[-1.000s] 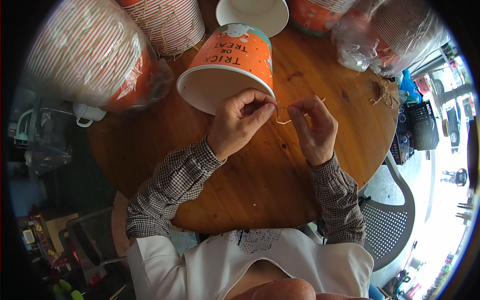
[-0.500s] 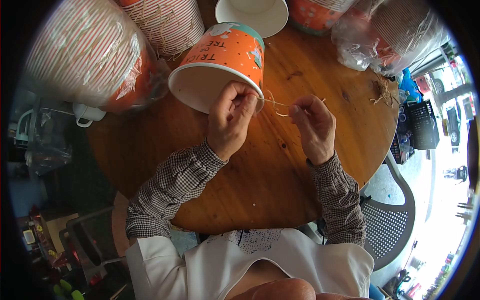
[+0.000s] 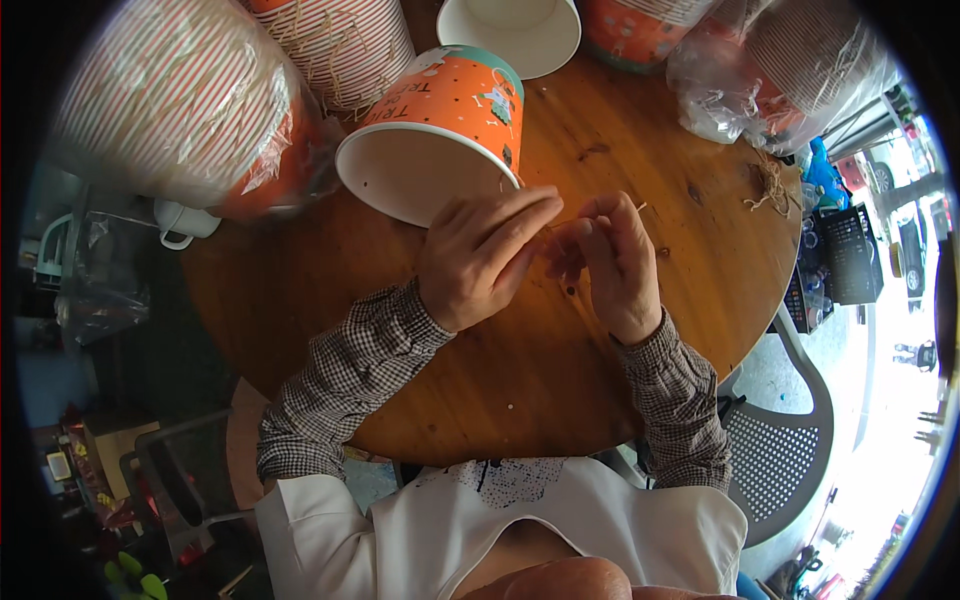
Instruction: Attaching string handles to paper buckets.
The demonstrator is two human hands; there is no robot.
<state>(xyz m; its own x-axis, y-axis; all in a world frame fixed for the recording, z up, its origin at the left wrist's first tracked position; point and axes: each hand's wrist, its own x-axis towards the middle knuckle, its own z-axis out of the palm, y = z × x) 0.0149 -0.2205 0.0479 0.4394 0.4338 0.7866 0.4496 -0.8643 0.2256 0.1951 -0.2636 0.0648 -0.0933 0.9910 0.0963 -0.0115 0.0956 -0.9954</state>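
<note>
An orange paper bucket (image 3: pixel 445 105) with a green base band and white rim lies tipped over, its open mouth toward me. My left hand (image 3: pixel 482 258) is just below the rim's right side, fingers long and pressed together around a thin piece of twine. To its right, my right hand (image 3: pixel 618 268) has its thumb and fingers bent in on the same twine (image 3: pixel 643 207), whose pale end sticks out past the fingers. The fingertips of both hands nearly meet. Most of the twine is hidden by the fingers, and its fastening at the rim is hard to see.
Stacked striped buckets in clear plastic (image 3: pixel 170 110) stand at left, another stack (image 3: pixel 335 50) beside them. A white bucket (image 3: pixel 515 35) is behind. More wrapped buckets (image 3: pixel 800 70) and a twine bundle (image 3: pixel 770 185) lie at right on the round wooden table (image 3: pixel 500 380). A chair (image 3: pixel 775 460) is near right.
My left hand has turned over, its fingers now stretching right toward the other hand. The right hand has come slightly left and closer. The bucket has rolled a little.
</note>
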